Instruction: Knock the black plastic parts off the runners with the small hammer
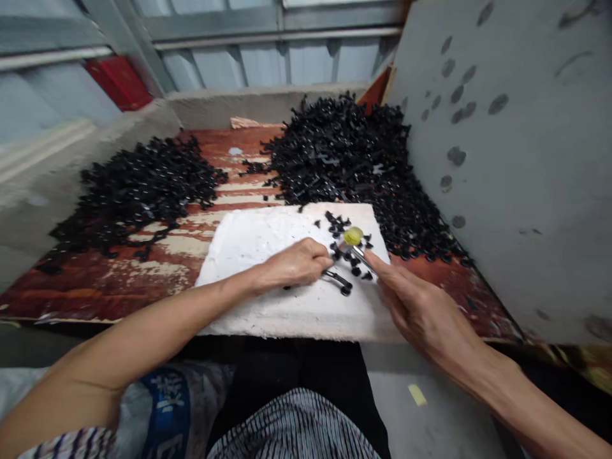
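My left hand [305,262] is closed over the white foam board, gripping a black plastic strip [338,280] with small round ends that sticks out below the fingers. My right hand [425,306] is closed around a slim silvery metal tool [359,256], its tip close to my left fingertips; its exact kind is unclear. Beside that tip is a rounded yellow-green piece [354,236], perhaps a finger cover. Several small black plastic pieces [337,223] lie loose around both hands on the foam board [258,242].
A large heap of black plastic parts [335,153] rises behind and right of the board, a smaller heap [143,185] at left. Both lie on a worn red-brown tabletop [182,268]. A grey panel [507,178] stands along the right side; a low concrete ledge [268,102] runs behind.
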A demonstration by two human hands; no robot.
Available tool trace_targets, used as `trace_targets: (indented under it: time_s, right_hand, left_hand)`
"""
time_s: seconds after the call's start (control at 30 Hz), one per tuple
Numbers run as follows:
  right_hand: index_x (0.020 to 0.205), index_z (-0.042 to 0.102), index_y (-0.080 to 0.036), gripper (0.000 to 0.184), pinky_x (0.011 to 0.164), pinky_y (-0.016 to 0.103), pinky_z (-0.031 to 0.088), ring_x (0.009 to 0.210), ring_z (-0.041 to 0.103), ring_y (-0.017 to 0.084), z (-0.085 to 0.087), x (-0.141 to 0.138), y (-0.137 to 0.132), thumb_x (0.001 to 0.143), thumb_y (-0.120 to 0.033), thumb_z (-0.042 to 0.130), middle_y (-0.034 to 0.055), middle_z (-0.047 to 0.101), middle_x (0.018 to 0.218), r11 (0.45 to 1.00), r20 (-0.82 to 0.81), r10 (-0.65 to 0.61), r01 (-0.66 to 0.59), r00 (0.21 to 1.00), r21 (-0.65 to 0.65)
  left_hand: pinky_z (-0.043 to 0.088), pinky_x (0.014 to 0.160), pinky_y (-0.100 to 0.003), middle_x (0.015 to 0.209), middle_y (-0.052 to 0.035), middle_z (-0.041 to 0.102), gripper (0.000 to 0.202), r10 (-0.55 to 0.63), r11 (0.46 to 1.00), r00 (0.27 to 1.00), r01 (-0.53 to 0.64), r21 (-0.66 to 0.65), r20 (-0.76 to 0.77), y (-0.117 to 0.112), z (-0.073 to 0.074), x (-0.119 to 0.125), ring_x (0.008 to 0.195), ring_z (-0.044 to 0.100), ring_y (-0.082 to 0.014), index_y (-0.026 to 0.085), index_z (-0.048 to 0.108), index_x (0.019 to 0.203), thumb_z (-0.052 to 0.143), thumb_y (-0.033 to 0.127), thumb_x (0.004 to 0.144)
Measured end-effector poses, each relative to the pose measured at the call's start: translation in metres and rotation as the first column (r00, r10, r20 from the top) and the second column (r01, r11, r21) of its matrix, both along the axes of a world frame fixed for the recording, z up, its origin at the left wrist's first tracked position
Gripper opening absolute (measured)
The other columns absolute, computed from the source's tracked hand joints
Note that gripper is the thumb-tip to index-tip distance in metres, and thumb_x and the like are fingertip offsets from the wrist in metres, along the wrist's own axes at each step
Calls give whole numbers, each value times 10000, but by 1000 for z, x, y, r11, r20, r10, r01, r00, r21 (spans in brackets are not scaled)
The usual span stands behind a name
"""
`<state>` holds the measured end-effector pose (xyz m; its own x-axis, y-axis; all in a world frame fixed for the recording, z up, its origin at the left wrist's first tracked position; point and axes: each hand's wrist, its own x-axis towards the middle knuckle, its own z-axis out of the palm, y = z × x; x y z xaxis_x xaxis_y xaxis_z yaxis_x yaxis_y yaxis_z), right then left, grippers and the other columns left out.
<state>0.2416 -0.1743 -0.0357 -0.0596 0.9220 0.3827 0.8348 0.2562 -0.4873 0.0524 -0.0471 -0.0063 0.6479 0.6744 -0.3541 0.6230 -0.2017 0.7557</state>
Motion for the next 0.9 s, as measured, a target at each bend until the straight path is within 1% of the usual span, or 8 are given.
trace_targets:
  time_s: [0.13, 0.27, 0.4, 0.47, 0.53, 0.6, 0.73, 0.9]
  right_hand:
    - [1308, 624, -269, 459, 679, 413, 607, 956, 706, 290, 1, 2, 2, 887, -217, 450, 121, 706, 1140, 1000, -58, 7, -7, 998, 3]
    - [1157, 701, -268, 357, 612, 361, 598, 702, 696, 225, 11, 5, 5, 833, -351, 576, 77, 727, 863, 996, -372, -54, 25, 927, -82]
    - [1149, 625, -259, 591, 273, 200, 369, 352, 397, 83, 20, 18, 11, 640, -519, 779, -55, 547, 578, 920, -818, -380, 89, 432, -381]
    - [1046, 605, -246, 652, 251, 156, 309, 346, 343, 52, 18, 23, 15, 498, -472, 875, -90, 491, 543, 883, -866, -469, 68, 173, -464]
    - [909, 574, -226, 621, 258, 135, 308, 356, 332, 35, 13, 26, 20, 417, -385, 917, -101, 470, 530, 867, -867, -497, 52, 39, -495]
    - [831, 540, -213, 588, 257, 129, 313, 362, 330, 27, 5, 26, 24, 404, -347, 921, -98, 474, 537, 866, -866, -500, 31, -10, -500]
    - [940, 569, -208, 580, 263, 136, 331, 377, 353, 38, -8, 26, 25, 495, -384, 898, -92, 477, 557, 869, -867, -494, 25, 67, -493]
    - [1032, 585, -201, 557, 278, 138, 348, 403, 367, 41, -13, 29, 22, 601, -421, 861, -87, 468, 594, 887, -874, -457, 20, 165, -460]
  left_hand:
    - [257, 423, -225, 492, 40, 445, 249, -7, 1000, 999, 5, 31, 37, -6, -3, 2, 420, 368, -77, 192, 449, 566, 454, 247, 809]
    - [271, 457, -222, 498, 31, 451, 247, -23, 989, 999, 17, 150, 38, 2, -1, -9, 469, 399, -91, 188, 450, 551, 450, 238, 793]
    - [353, 499, -236, 591, 1, 546, 181, 245, 908, 969, -235, 346, 16, 54, 37, -63, 540, 502, -141, 186, 527, 656, 455, 275, 797]
    - [423, 617, -268, 760, -55, 637, 149, 467, 694, 884, -373, 616, 9, 89, 65, -96, 710, 583, -194, 177, 596, 754, 476, 258, 788]
    - [454, 793, -344, 1043, -149, 645, 218, 717, 370, 695, -447, 814, 55, 115, 85, -117, 990, 580, -290, 152, 640, 929, 513, 243, 777]
    - [438, 884, -420, 1226, -238, 560, 352, 794, 233, 601, -434, 870, 87, 129, 89, -117, 1148, 508, -359, 89, 608, 1096, 506, 251, 800]
    - [433, 922, -400, 1057, -167, 637, 283, 407, 598, 901, -140, 789, -148, 122, 50, -60, 1042, 568, -290, 117, 645, 1019, 443, 204, 840]
    - [425, 922, -381, 1033, -126, 638, 173, 235, 673, 962, -58, 738, -139, 114, 1, 4, 1047, 560, -268, 170, 627, 910, 501, 129, 799]
